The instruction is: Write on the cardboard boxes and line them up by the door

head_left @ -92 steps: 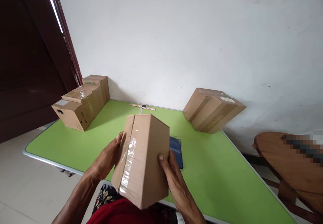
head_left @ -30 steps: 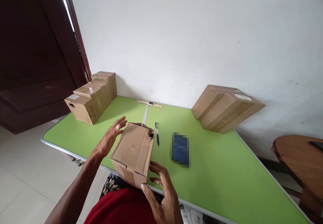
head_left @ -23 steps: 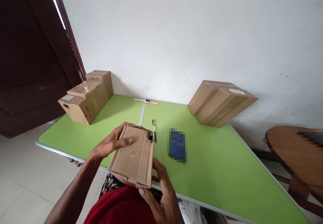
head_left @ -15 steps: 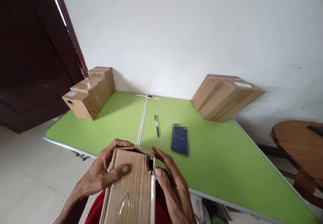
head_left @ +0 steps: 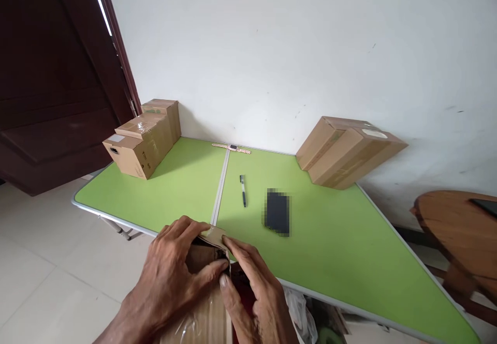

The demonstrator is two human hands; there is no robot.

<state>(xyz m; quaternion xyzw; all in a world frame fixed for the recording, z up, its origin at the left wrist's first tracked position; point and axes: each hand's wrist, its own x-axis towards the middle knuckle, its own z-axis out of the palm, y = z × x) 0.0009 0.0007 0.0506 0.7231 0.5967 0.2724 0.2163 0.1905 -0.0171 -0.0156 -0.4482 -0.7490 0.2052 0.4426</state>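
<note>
A cardboard box [head_left: 205, 310] with clear tape on it is close in front of me, at the near edge of the green table. Its far end has a raised flap [head_left: 214, 236] with a dark gap under it and a torn corner. My left hand [head_left: 173, 264] is closed on the box, fingers at the flap and thumb by the torn corner. Gripping the right side of that same end is my right hand [head_left: 259, 287], its fingers along the flap's edge and its thumb below. The contents of the box are hidden.
On the green table [head_left: 330, 261] lie a pen [head_left: 243, 191], a blurred dark phone-like slab [head_left: 278, 212] and a pink-strapped watch [head_left: 233, 148]. Several cardboard boxes [head_left: 145, 137] stand at left, two more boxes [head_left: 345, 152] at back right. A wooden stool [head_left: 446, 220] is at right.
My left hand has moved forward and right over the box top, its thumb now at the torn corner. The flap stands more raised and the gap is wider. The view has shifted slightly.
</note>
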